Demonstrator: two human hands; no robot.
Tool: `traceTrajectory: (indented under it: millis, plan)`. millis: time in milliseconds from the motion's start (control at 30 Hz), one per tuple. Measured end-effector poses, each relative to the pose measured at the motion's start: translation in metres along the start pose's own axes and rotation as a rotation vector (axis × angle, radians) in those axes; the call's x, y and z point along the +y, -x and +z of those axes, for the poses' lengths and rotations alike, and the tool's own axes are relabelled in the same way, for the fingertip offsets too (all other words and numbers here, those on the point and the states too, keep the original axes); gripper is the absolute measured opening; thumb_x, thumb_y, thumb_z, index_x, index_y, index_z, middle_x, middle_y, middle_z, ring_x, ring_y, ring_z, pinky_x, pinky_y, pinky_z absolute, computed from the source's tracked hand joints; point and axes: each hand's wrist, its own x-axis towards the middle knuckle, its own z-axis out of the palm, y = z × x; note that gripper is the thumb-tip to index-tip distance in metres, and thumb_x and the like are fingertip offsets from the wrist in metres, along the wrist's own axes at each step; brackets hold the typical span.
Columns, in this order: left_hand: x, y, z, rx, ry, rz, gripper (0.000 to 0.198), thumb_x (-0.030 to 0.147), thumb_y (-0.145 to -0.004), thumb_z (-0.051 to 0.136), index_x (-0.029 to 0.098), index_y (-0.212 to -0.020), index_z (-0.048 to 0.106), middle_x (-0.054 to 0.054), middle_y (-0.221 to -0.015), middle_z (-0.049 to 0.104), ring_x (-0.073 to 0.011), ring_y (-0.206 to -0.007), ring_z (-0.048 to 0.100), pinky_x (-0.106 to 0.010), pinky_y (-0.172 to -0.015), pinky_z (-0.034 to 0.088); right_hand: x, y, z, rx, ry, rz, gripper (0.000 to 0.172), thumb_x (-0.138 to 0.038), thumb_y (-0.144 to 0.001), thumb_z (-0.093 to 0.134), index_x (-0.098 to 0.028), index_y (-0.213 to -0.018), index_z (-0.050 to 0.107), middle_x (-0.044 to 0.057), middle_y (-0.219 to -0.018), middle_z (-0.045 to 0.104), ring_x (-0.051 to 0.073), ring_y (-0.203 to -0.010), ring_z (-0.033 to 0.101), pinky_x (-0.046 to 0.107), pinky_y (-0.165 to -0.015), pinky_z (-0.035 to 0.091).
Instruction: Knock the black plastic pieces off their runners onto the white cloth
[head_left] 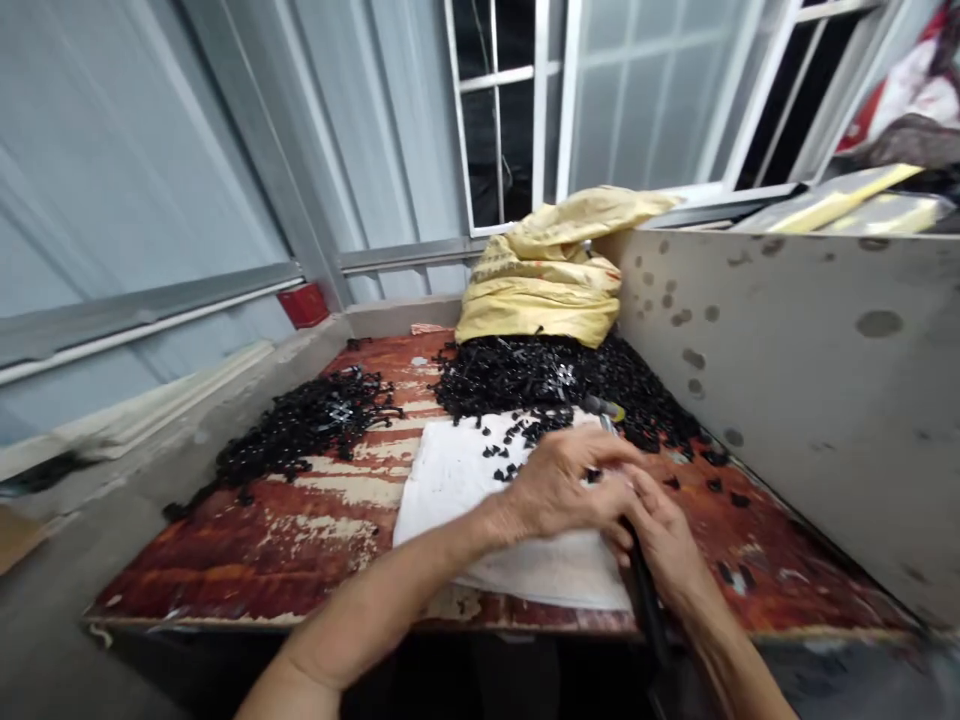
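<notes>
- Pale blue metal walls (pixel 390 130) and a window (pixel 499 150) stand behind a worn red table (pixel 300 565).
- I see the person's left hand (pixel 566 480) and right hand (pixel 667 525) close together over the white cloth's (pixel 442 500) right side, fingertips meeting.
- Right fingers look wrapped around a long black thing (pixel 646 590) that hangs past the front edge. I can't tell if the left fingers pinch a bit.
- Little black bits (pixel 517 435) lie on the cloth, just beyond the hands. One big black pile (pixel 495 375) sits behind, by a yellow sack (pixel 540 300); a left pile (pixel 307 420) sits well apart.
- My guess is they are working on one small bit now. Next, I think, calls for steady fingers and a careful pinch.
- On the right, a tall grey board (pixel 810 340) shuts things in, with a few loose bits before it. Cloth on the near left is bare, so there is more room that way.
</notes>
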Motion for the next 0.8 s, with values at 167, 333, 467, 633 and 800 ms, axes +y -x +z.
traceTrajectory:
  millis: [167,333,467,633,800]
  plan:
    - [-0.105,-0.011,-0.078,0.437,-0.497,-0.658,0.024,0.012,-0.076,0.056,0.015,-0.099,0.062,-0.016,-0.120,0.057,-0.0308,-0.121,0.047,-0.043,-0.098,0.040,-0.001,0.005,0.002,-0.019,-0.033,-0.018,0.046,-0.051,-0.077,0.072,-0.025,-0.112,0.056,-0.010,-0.060,0.044,0.006,-0.038,0.038,0.016,-0.030,0.033]
    - [-0.154,-0.012,-0.109,0.441,-0.318,-0.758,0.015,0.004,-0.065,0.060,0.017,-0.065,0.054,-0.006,-0.073,0.061,-0.0236,-0.085,0.061,-0.033,-0.076,0.046,-0.009,0.009,0.008,0.056,-0.028,0.052,0.049,-0.053,-0.070,0.077,-0.027,-0.107,0.057,-0.009,-0.059,0.045,0.006,-0.039,0.037,0.016,-0.030,0.034]
    - [-0.156,-0.020,-0.122,0.502,-0.078,-0.765,0.014,0.005,-0.072,0.056,0.017,-0.067,0.051,0.000,-0.063,0.057,-0.0115,-0.058,0.056,-0.024,-0.058,0.045,-0.007,0.007,0.004,0.100,-0.011,0.090,0.053,-0.055,-0.064,0.081,-0.026,-0.102,0.059,-0.008,-0.058,0.047,0.006,-0.038,0.037,0.018,-0.029,0.034]
    - [-0.125,-0.003,-0.120,0.511,0.222,-0.689,0.006,0.015,-0.078,0.058,0.017,-0.078,0.052,0.002,-0.065,0.059,-0.0068,-0.051,0.054,-0.021,-0.053,0.048,0.001,0.005,-0.001,0.079,-0.005,0.060,0.040,-0.052,-0.072,0.076,-0.024,-0.097,0.061,-0.008,-0.058,0.044,0.005,-0.037,0.036,0.016,-0.029,0.032]
    - [-0.083,0.030,-0.066,0.357,0.694,-0.585,0.027,0.028,-0.066,0.076,0.014,-0.077,0.055,0.001,-0.063,0.062,-0.0085,-0.053,0.057,-0.021,-0.051,0.050,-0.011,0.005,0.008,-0.004,0.035,0.008,0.036,-0.051,-0.073,0.074,-0.022,-0.084,0.055,-0.005,-0.067,0.057,0.002,-0.035,0.032,0.015,-0.028,0.030]
